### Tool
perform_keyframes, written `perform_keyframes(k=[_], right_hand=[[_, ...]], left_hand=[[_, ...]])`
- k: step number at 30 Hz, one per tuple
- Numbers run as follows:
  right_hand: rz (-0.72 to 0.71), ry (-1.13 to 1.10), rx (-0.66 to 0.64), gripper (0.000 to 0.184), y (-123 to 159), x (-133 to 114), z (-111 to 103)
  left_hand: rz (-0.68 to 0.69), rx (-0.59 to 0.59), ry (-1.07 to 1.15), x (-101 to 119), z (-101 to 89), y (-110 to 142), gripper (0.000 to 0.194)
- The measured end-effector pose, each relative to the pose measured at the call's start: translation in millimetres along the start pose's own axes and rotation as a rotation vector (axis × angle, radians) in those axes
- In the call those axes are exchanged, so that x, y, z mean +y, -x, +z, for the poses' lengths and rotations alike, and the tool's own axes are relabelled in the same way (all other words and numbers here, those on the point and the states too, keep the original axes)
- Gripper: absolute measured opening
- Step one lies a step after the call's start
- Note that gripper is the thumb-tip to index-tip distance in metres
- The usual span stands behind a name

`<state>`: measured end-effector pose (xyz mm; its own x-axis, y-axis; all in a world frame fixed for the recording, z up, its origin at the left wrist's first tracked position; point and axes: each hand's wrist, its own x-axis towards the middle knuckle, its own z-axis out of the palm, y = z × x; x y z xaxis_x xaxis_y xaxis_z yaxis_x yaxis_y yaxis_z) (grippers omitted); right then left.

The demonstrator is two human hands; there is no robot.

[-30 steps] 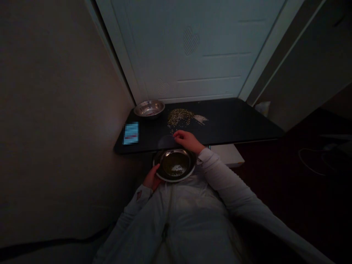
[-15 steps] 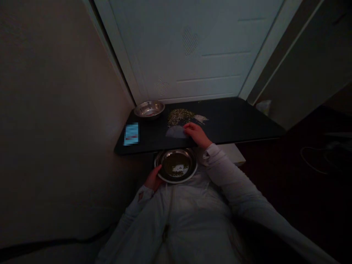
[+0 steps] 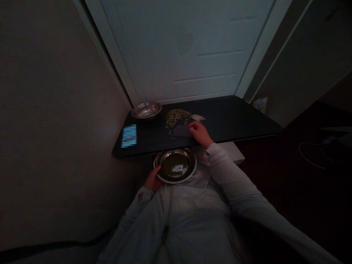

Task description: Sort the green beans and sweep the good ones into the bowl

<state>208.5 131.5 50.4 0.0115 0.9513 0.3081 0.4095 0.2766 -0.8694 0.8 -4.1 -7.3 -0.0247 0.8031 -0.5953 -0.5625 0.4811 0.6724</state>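
Observation:
My left hand (image 3: 153, 179) grips the left rim of a metal bowl (image 3: 192, 167), tilted over my lap below the table's front edge. Small green beans or grains lie in its bottom, around a bright patch. My right hand (image 3: 201, 133) pinches a thin translucent scraper (image 3: 180, 131) by its right end, just above or on the tabletop; I cannot tell if it touches. Directly beyond it lies a pile of mixed green and pale grains (image 3: 177, 116), with a small heap of white grains (image 3: 197, 117) to its right. A few loose grains lie left of the scraper.
The black table (image 3: 233, 117) stands against a white door (image 3: 209, 66). A second metal bowl (image 3: 146, 111) sits at its back left, and a blurred blue packet (image 3: 129, 135) lies near the left edge. Under the front edge is a white box (image 3: 233, 152).
My right hand has carried the scraper from the front edge above the bowl, away from me and to the right, towards the grain pile. My left hand keeps hold of the bowl.

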Motion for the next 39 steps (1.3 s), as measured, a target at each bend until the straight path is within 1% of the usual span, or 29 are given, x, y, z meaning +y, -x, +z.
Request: perform_keyframes(k=[2,6,9,12,20,29,34,36,39], right_hand=[[-0.005,0.027,-0.033,0.015,1,0,0],[-0.02,0.0,-0.11,0.013,3,-1,-1],[-0.003,-0.058,-0.122,0.014,3,-1,-2],[0.016,-0.063,-0.115,0.014,2,-1,-2],[0.022,-0.102,-0.144,0.012,4,-5,-4],[0.046,-0.11,-0.261,0.012,9,-13,-5],[0.03,-0.108,-0.323,0.011,10,-16,-6],[0.045,-0.125,-0.316,0.011,9,-16,-6],[0.065,-0.157,-0.237,0.012,7,-14,-6]], left_hand=[[0.004,-0.002,0.003,0,0.2,0,0.016],[-0.011,-0.064,0.017,0,-1.2,0,0.022],[-0.003,-0.044,0.007,0,-2.2,0,0.022],[0.005,-0.027,-0.008,0,-1.7,0,0.023],[-0.003,-0.037,0.019,2,0.5,1,0.023],[-0.015,-0.032,0.031,4,3.9,7,0.026],[-0.042,-0.05,0.018,4,2.5,6,0.025],[-0.04,-0.051,0.0,3,0.2,4,0.024],[-0.037,-0.053,-0.017,2,-3.1,2,0.022]])
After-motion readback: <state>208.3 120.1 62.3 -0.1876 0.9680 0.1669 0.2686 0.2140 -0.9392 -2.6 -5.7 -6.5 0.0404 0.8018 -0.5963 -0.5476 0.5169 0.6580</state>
